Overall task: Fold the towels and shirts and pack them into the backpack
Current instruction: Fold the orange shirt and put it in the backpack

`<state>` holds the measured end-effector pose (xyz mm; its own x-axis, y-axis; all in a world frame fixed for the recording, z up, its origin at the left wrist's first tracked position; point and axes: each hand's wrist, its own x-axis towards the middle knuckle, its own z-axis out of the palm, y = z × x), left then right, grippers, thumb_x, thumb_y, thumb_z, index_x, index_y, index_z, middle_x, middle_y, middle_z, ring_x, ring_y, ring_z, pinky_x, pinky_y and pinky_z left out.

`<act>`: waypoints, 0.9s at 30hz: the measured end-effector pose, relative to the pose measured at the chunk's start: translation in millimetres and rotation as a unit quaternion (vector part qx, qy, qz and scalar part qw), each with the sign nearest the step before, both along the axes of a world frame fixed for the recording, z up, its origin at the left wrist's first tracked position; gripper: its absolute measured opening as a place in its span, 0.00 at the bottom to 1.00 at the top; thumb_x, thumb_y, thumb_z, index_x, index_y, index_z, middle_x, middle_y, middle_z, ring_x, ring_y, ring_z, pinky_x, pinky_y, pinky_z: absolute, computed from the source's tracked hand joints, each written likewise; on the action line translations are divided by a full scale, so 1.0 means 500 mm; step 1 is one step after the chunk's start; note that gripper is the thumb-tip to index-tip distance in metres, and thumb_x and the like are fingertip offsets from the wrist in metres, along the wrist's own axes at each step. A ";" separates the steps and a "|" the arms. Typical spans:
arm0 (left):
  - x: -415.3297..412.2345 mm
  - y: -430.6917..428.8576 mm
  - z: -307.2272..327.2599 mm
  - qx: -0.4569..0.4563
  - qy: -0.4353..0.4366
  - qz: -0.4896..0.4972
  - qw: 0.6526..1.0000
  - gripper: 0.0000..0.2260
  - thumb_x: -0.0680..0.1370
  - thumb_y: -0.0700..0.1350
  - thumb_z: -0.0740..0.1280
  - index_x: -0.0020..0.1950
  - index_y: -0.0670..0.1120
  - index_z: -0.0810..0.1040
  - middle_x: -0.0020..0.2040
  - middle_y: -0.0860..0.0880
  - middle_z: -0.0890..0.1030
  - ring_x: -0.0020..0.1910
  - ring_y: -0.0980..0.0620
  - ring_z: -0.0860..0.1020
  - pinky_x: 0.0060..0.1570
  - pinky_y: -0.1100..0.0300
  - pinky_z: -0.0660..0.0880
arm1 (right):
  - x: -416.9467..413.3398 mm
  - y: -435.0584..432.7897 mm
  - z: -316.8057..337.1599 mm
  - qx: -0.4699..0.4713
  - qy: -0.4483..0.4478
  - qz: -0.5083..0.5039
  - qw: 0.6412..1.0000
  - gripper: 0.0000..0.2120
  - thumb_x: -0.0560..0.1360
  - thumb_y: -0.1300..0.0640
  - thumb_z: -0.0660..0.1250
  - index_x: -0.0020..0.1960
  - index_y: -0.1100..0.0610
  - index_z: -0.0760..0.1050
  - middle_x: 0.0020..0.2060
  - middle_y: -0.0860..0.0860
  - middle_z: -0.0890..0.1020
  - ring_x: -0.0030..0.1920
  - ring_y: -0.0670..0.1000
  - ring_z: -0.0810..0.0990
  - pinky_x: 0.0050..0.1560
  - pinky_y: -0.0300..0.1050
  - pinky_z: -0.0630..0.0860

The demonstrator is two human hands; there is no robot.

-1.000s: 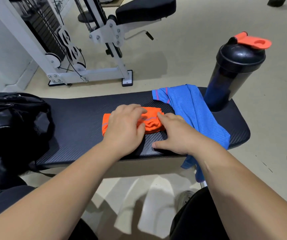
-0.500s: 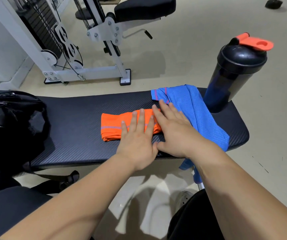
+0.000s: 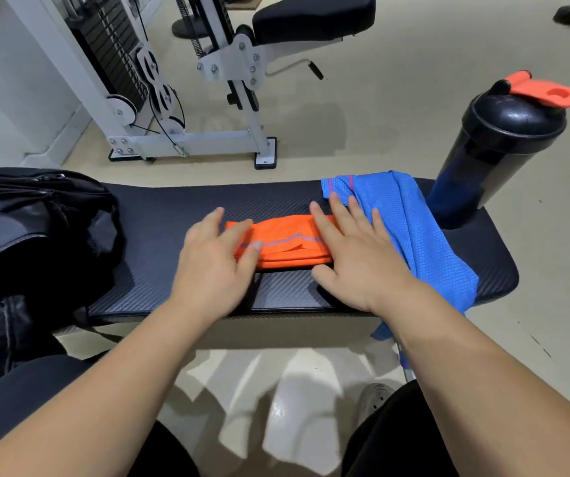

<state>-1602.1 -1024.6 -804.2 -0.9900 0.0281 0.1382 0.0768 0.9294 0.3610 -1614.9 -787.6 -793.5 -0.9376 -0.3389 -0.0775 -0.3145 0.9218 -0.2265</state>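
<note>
Both hands flat, nothing gripped. Left hand (image 3: 215, 266) has fingers spread over the left end of the orange cloth (image 3: 283, 242); it's motion-blurred, so contact is unclear. Right hand (image 3: 356, 263) lies palm down, fingers straight, on the cloth's right end, fingertips reaching the blue cloth (image 3: 411, 228). Orange cloth sits mid-bench (image 3: 180, 208), folded into a narrow strip. Flat palms look like pressing the layers so the fold holds. Blue cloth is unfolded at the bench's right end, partly hanging off the near edge, likely queued next. Backpack (image 3: 36, 235) is at the bench's left end, within reach for packing. Bottle (image 3: 497, 149) stands at the bench's far right corner, out of the way.
</note>
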 end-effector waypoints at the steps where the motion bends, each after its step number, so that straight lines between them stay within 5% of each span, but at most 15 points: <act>1: 0.000 -0.019 -0.001 0.006 -0.014 0.022 1.000 0.30 0.77 0.66 0.50 0.72 0.54 0.76 0.73 0.37 0.71 0.73 0.37 0.67 0.72 0.44 0.64 | 0.003 -0.013 0.002 -0.005 0.044 0.012 0.999 0.43 0.71 0.37 0.53 0.82 0.44 0.41 0.82 0.53 0.44 0.81 0.59 0.42 0.78 0.64 0.42; 4: 0.007 -0.038 -0.003 0.051 -0.053 0.037 0.997 0.31 0.77 0.68 0.49 0.73 0.57 0.73 0.65 0.40 0.78 0.67 0.40 0.72 0.69 0.47 0.65 | 0.011 -0.053 -0.003 -0.009 0.105 0.041 0.994 0.42 0.72 0.28 0.54 0.81 0.41 0.46 0.82 0.53 0.48 0.81 0.60 0.46 0.77 0.67 0.45; 8: 0.008 -0.028 -0.016 0.128 -0.137 0.038 0.982 0.31 0.76 0.69 0.50 0.76 0.61 0.67 0.62 0.42 0.76 0.66 0.42 0.71 0.70 0.48 0.65 | 0.012 -0.067 -0.037 0.056 0.012 0.030 0.998 0.44 0.71 0.21 0.44 0.81 0.41 0.41 0.81 0.51 0.38 0.80 0.59 0.37 0.77 0.67 0.39; 15: -0.037 -0.021 0.015 0.289 -0.225 0.017 0.931 0.20 0.79 0.52 0.70 0.70 0.60 0.75 0.67 0.56 0.77 0.65 0.55 0.76 0.70 0.54 0.69 | 0.012 -0.063 -0.063 0.063 -0.046 0.017 0.997 0.46 0.68 0.20 0.40 0.80 0.40 0.35 0.79 0.49 0.31 0.78 0.57 0.29 0.76 0.66 0.35; 22: -0.037 -0.002 0.008 0.341 -0.174 0.065 0.921 0.14 0.77 0.42 0.72 0.61 0.55 0.82 0.56 0.52 0.82 0.51 0.55 0.79 0.57 0.59 0.75 | 0.005 -0.050 -0.070 0.011 -0.046 0.022 0.999 0.46 0.68 0.21 0.39 0.80 0.40 0.37 0.80 0.49 0.33 0.79 0.56 0.30 0.78 0.63 0.37; 27: -0.029 -0.006 -0.002 0.344 -0.127 0.084 0.926 0.18 0.73 0.37 0.73 0.59 0.54 0.83 0.51 0.52 0.83 0.44 0.51 0.81 0.56 0.52 0.79 | 0.008 -0.060 -0.067 -0.001 -0.040 0.025 0.999 0.49 0.68 0.21 0.40 0.81 0.45 0.39 0.81 0.50 0.35 0.79 0.55 0.31 0.78 0.62 0.37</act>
<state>-1616.8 -1027.6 -805.2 -0.9754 -0.1372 -0.1723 -0.2170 0.4630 0.8594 -1610.7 -817.4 -827.1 -0.9105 -0.3853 -0.1502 -0.3411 0.9051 -0.2540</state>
